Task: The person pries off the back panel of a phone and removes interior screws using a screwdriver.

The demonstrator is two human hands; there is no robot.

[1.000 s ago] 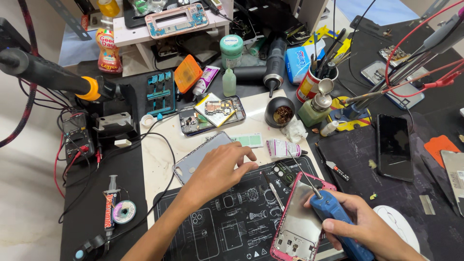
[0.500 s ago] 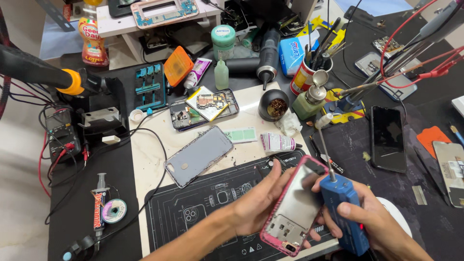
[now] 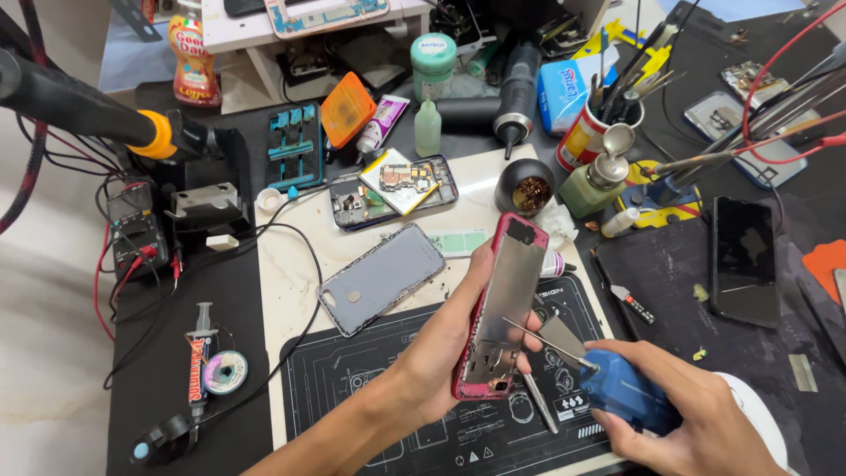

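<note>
While a cluttered repair surface [image 3: 291,291] is spreading out below the camera, several containers are sitting along its far side. A red and white cup [image 3: 589,134] is standing upright and holding a bundle of thin hand tools that are sticking up out of it. Just left of the cup and nearer the camera, a small round black pot [image 3: 525,187] is holding a wad of brass-coloured wire wool. A green pump bottle [image 3: 597,181] with a metal dish top is standing just right of the pot. Farther left, an opened phone [image 3: 392,189] is lying flat like a shallow tray, with its circuit boards showing inside. A grey back cover [image 3: 381,278] is lying just in front of it.

Nearer the camera, the left hand [image 3: 449,344] is reaching in from the bottom edge, palm turned towards the right. Its fingers are curling around a red phone frame [image 3: 502,308], gripping it by the long edges and holding it tilted above a black work mat [image 3: 352,388], with the bare metal inside facing the camera. The right hand [image 3: 696,414] is coming in from the lower right corner with its fingers closing tightly around a blue electric screwdriver [image 3: 627,398]. The screwdriver's thin metal bit is pointing up and to the left, with its tip resting against the lower part of the frame.
</note>
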